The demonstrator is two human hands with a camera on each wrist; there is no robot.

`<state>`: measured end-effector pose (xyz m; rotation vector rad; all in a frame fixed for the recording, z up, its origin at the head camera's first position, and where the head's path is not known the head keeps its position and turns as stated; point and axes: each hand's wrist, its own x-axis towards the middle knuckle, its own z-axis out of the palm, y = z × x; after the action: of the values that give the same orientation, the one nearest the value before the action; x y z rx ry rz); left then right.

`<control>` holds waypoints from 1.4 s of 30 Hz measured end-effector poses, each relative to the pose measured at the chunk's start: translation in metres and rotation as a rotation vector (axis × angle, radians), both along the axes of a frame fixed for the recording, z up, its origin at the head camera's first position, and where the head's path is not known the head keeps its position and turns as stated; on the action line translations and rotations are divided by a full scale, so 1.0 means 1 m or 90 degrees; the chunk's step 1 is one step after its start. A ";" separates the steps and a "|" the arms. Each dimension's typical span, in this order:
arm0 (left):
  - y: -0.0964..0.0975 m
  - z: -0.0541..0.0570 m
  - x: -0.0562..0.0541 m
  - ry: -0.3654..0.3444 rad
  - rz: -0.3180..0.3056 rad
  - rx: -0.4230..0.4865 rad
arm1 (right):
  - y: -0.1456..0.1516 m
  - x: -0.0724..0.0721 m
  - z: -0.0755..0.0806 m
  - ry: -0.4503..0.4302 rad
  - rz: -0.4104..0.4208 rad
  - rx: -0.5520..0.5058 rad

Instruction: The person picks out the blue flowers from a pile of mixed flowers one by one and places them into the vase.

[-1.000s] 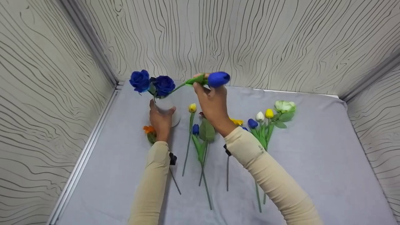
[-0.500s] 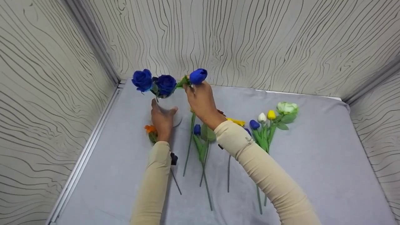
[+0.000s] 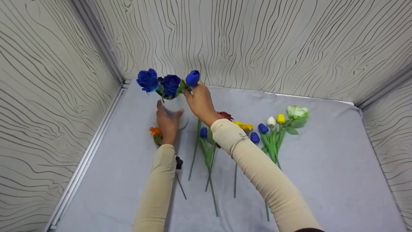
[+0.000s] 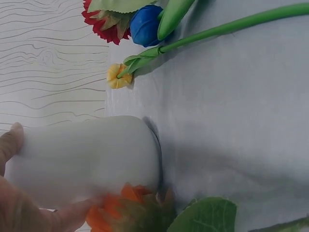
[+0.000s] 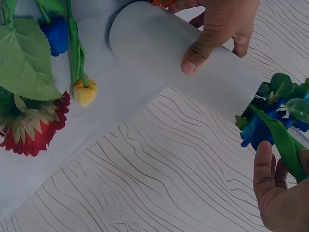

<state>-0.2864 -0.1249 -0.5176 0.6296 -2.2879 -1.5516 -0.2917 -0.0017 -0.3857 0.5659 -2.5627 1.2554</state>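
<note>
My left hand (image 3: 168, 124) grips a white cylindrical vase (image 5: 169, 58) around its side, thumb toward the right. Two blue roses (image 3: 171, 84) stand in the vase, their heads above its mouth. My right hand (image 3: 201, 101) holds a blue tulip (image 3: 193, 78) just below its bloom. In the right wrist view, the tulip's green leaf (image 5: 285, 145) runs to the vase mouth beside the roses, and its stem's lower end is hidden. An orange flower (image 4: 113, 212) lies on the cloth close against the vase base.
Right of the vase lie a yellow tulip (image 4: 119, 76), another blue tulip (image 3: 203, 132) and a red flower (image 5: 36, 128). Farther right are a yellow flower (image 3: 243, 125), several tulips (image 3: 271, 121) and a pale green rose (image 3: 297, 111). Patterned walls (image 3: 225, 42) enclose the grey cloth (image 3: 328, 180).
My right hand has moved left toward the vase, and the blue tulip has come down beside the roses, now more upright. My left hand stays on the vase.
</note>
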 end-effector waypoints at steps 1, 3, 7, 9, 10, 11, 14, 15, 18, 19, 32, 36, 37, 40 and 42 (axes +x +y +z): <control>0.000 0.000 0.000 0.007 -0.002 0.001 | -0.001 -0.002 -0.001 -0.005 0.004 0.007; 0.000 0.000 0.000 0.017 -0.007 0.003 | -0.003 -0.005 -0.004 -0.013 0.007 0.020; 0.001 0.001 0.000 0.024 -0.010 0.015 | -0.006 -0.010 -0.006 -0.024 0.002 0.040; 0.001 0.002 0.000 0.012 -0.010 0.016 | -0.008 -0.012 -0.008 -0.030 -0.005 0.047; 0.001 0.002 0.000 0.007 -0.010 0.017 | -0.008 -0.012 -0.009 -0.036 -0.008 0.049; 0.002 0.003 0.000 0.002 -0.007 0.019 | -0.009 -0.013 -0.009 -0.040 -0.010 0.051; 0.002 0.003 -0.001 -0.008 -0.006 0.020 | -0.010 -0.015 -0.011 -0.050 -0.016 0.062; 0.002 0.003 -0.001 -0.008 -0.005 0.020 | -0.011 -0.016 -0.012 -0.050 -0.019 0.066; 0.004 0.003 -0.002 -0.008 -0.007 0.015 | -0.012 -0.019 -0.013 -0.045 -0.031 0.081; 0.004 0.003 -0.002 -0.006 -0.008 0.015 | -0.012 -0.020 -0.013 -0.043 -0.036 0.086; 0.008 0.000 -0.001 0.012 -0.017 -0.008 | -0.014 -0.026 -0.019 -0.049 -0.083 0.101; 0.006 -0.002 0.001 0.029 -0.017 -0.026 | -0.016 -0.028 -0.021 -0.037 -0.093 0.113; 0.005 -0.002 0.001 0.032 -0.017 -0.029 | -0.017 -0.028 -0.021 -0.034 -0.093 0.113; 0.003 -0.003 0.002 0.028 -0.012 -0.031 | -0.019 -0.028 -0.022 -0.040 -0.082 0.094; 0.002 -0.003 0.002 0.022 -0.008 -0.029 | -0.019 -0.027 -0.022 -0.056 -0.065 0.074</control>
<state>-0.2842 -0.1232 -0.5205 0.5721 -2.2988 -1.5006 -0.3192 -0.0212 -0.4078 0.4039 -2.7139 1.1271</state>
